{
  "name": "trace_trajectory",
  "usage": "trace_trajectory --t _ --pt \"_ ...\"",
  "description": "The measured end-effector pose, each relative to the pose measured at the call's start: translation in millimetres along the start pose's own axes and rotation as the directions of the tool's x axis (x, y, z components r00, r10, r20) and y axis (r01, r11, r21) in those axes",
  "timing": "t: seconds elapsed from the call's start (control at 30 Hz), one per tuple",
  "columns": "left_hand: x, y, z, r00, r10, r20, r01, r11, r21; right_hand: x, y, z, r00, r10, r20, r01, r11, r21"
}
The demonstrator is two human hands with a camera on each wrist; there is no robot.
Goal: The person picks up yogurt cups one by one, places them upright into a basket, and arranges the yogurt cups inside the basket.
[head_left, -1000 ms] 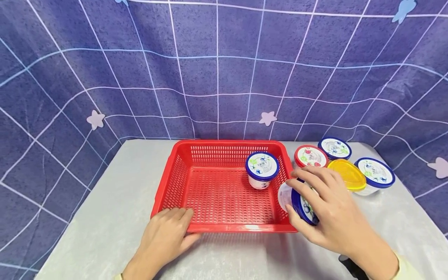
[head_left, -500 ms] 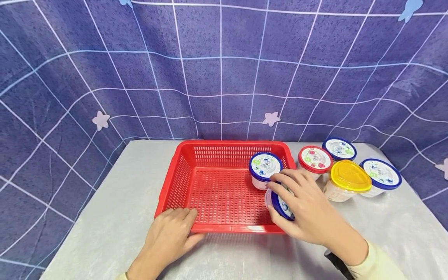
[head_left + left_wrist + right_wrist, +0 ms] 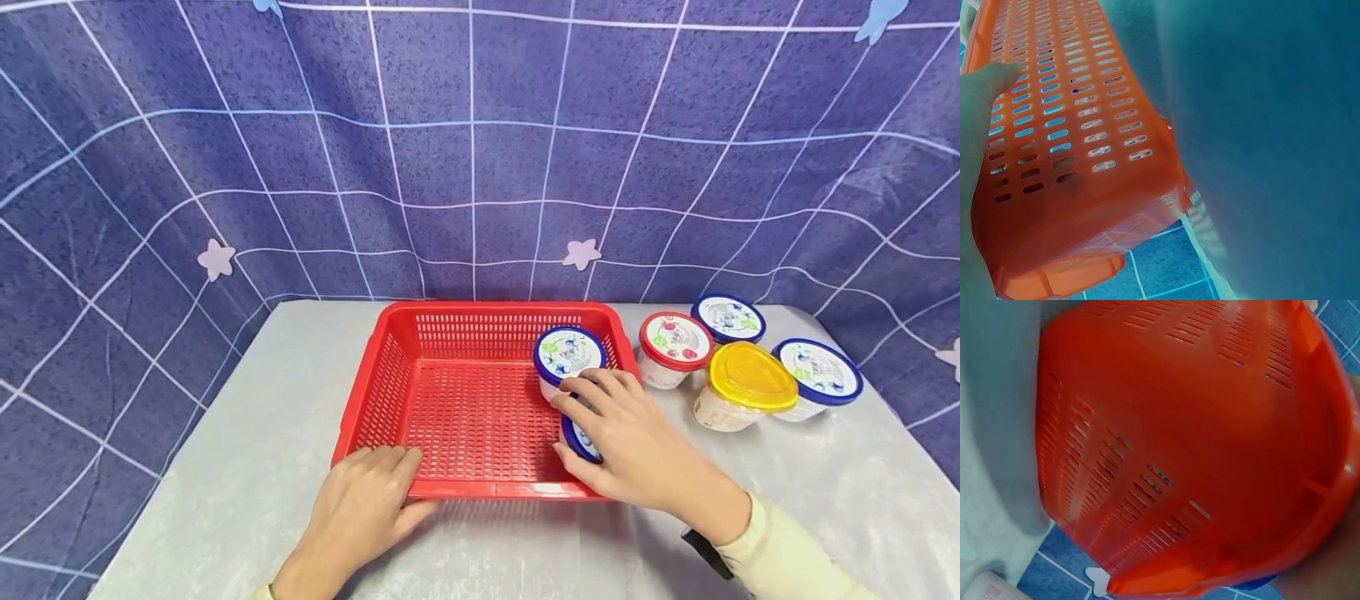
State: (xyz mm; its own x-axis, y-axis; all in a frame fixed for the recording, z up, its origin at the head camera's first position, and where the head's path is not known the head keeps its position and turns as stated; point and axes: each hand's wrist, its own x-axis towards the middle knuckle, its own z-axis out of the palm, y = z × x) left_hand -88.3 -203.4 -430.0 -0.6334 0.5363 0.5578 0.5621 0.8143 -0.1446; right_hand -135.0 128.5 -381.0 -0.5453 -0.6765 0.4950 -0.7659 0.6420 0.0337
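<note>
At the front left corner of the red perforated plastic basket (image 3: 480,490), my left hand (image 3: 360,512) grips the rim, fingers over the edge and thumb on the outside. In the left wrist view the thumb (image 3: 1000,80) lies against the slotted wall. My right hand (image 3: 633,450) reaches over the front right corner and holds a blue-lidded tub (image 3: 579,440) inside it, mostly hidden by the fingers. Right behind it in the basket stands another blue-lidded tub (image 3: 568,354), upright, with blueberries on its label. The basket wall (image 3: 1166,425) hides the held tub in the right wrist view.
Right of the basket stand a red-lidded tub (image 3: 677,340), a yellow-lidded tub (image 3: 750,379) and two blue-lidded tubs, one farther back (image 3: 727,318) and one at the far right (image 3: 817,371). A blue gridded curtain (image 3: 480,167) hangs behind the grey-white table (image 3: 262,400).
My right hand has carried the blue-lidded tub left over the basket's right rim and down into its front right corner. The left hand has stayed on the rim.
</note>
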Motion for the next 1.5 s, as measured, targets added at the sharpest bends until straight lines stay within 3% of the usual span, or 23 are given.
trace_trajectory --t 0.23,0.5,0.83,1.0,1.23,1.5 --pt "6.2 -0.5 2.1 1.000 0.013 -0.007 -0.013 1.000 0.002 4 6 6 0.998 0.018 0.068 -0.018 1.000 -0.004" --pt "8.8 2.3 4.9 1.000 0.018 -0.010 -0.018 1.000 -0.004 3 9 15 0.976 0.089 0.199 -0.112 0.988 0.110" --pt "8.4 3.9 5.5 1.000 0.027 -0.015 -0.027 1.000 -0.002 -4 8 17 0.967 0.135 0.215 -0.169 0.974 0.149" --pt "5.5 5.3 5.1 0.999 0.027 -0.030 -0.028 1.000 -0.014 -5 5 21 0.971 0.135 0.199 -0.167 0.973 0.158" --pt "1.7 3.9 2.7 1.000 0.004 0.002 -0.004 1.000 0.010 -2 0 23 0.982 0.103 0.157 -0.128 0.979 0.160" --pt "0.5 2.2 0.7 1.000 -0.001 -0.003 0.001 1.000 0.009 4 3 16 0.998 0.045 0.037 -0.049 0.992 0.118"
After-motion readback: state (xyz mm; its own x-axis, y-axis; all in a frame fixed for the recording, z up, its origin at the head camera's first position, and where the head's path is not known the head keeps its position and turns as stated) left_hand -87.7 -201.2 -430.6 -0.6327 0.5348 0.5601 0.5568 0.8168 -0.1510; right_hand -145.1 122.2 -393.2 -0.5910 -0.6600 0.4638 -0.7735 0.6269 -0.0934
